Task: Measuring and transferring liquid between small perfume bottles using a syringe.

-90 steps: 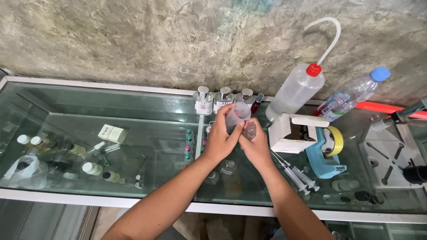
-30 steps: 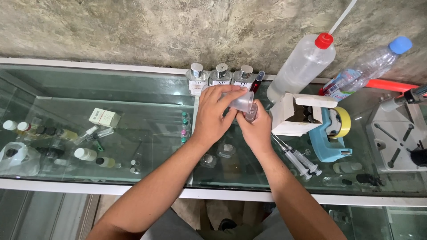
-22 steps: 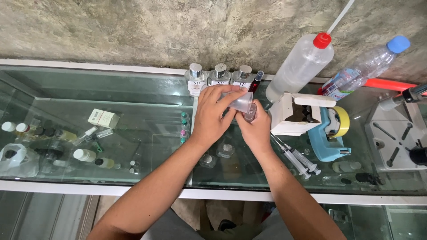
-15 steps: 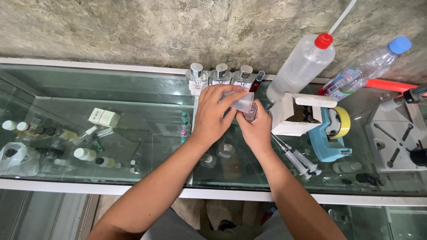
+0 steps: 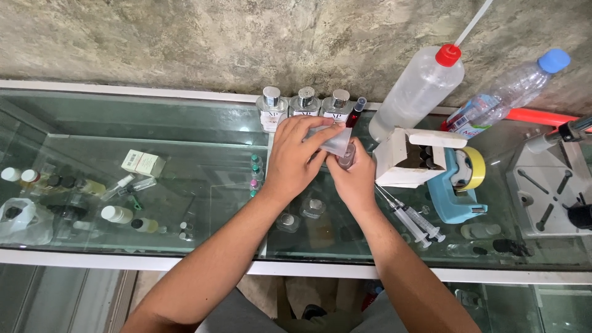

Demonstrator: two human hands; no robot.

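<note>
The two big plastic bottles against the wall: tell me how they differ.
The wash bottle has a red cap with a thin bent spout tube; the water bottle has a plain blue screw cap. The wash bottle is cloudy, wider and unlabelled; the water bottle is clear, slimmer and labelled. Both lean tilted against the stone wall.

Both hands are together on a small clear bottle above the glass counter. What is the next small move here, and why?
Probably a small further twist at the bottle's top. The left hand wraps over the top of the small clear bottle, while the right hand holds its lower part. Both grip it above the glass counter, close to three square bottles by the wall, so lifting or setting down looks premature.
</note>
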